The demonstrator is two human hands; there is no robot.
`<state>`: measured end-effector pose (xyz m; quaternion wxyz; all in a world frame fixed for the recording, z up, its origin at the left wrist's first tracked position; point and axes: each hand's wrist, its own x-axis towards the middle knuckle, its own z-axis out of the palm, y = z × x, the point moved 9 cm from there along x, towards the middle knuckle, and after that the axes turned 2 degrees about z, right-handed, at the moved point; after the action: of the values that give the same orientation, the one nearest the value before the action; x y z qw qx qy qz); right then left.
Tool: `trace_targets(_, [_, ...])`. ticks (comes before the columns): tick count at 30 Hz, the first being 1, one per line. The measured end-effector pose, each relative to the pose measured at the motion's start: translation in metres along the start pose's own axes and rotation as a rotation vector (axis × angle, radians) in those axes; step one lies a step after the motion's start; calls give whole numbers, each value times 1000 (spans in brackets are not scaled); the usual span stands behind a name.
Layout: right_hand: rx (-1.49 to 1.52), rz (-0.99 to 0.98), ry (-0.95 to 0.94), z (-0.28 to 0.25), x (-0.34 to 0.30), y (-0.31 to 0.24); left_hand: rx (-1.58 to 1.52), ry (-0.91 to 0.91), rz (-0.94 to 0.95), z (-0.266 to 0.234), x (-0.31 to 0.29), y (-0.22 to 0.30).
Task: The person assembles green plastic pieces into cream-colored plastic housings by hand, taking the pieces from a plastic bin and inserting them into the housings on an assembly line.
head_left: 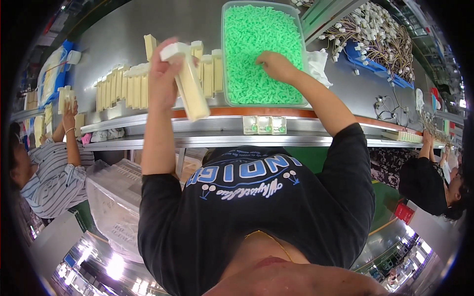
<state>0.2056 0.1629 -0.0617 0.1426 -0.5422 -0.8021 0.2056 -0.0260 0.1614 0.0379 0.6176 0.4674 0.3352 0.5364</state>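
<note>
My left hand (pixel 165 74) is wrapped round a long cream-coloured plastic housing (pixel 193 93) with a white end, held tilted above the near edge of the bench. A clear plastic bin (pixel 225 74) full of small bright green plastic pieces (pixel 247 37) stands to its right. Over these pieces, my right hand (pixel 277 66) has its fingers curled together at the surface. Whatever the fingertips pinch is hidden. Behind and left of my left hand, several similar cream housings (pixel 131 89) stand upright in a row on the metal bench.
Three small clear holders (pixel 265 125) with green pieces sit on the front rail. White plastic (pixel 318 66) lies beside the bin. At the far right, a blue tray (pixel 358 56) overflows with wires and white connectors. Co-workers sit at left (pixel 54 182) and right (pixel 427 177).
</note>
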Motion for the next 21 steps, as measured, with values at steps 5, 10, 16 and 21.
trace_targets(5, [-311,-58,-188,34,10,-11,-441,9,-262,29,-26,-62])
trace_targets(10, [-415,-89,-305,54,13,-5,-419,-65,-504,54,-52,-94])
trace_targets(16, [-67,-13,-85,26,9,6,-467,56,-696,46,-70,-115])
trace_targets(21, [-101,74,-132,34,16,20,-649,5,-806,61,-79,-124])
